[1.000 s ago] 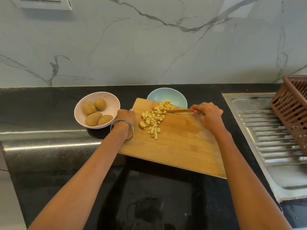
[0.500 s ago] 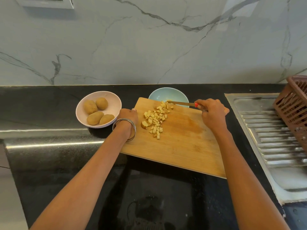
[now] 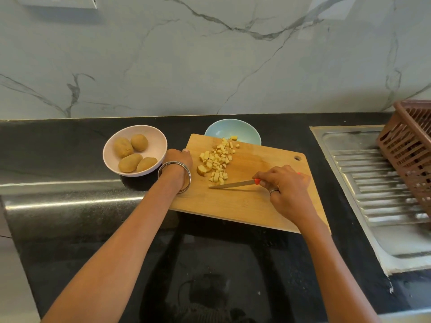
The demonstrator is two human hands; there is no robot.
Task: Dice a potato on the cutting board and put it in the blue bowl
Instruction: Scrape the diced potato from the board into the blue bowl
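Right hand (image 3: 288, 188) grips the knife (image 3: 229, 184) just below the diced potato (image 3: 215, 163), blade lying crosswise; bowl (image 3: 242, 131) waits above; left hand (image 3: 178, 159) clutches the board's (image 3: 256, 206) left edge.

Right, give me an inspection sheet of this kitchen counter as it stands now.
Surface: black stone counter.
Job's things: wooden cutting board carries pale diced potato; a piece or two lies in the light blue bowl behind.
Clutter: white bowl holds four whole potatoes.
Hands: left hand grips the board's edge; right hand holds the orange-handled knife.
Cables: nothing seen.
Surroundings: marble wall, steel drainboard, brown plastic basket.
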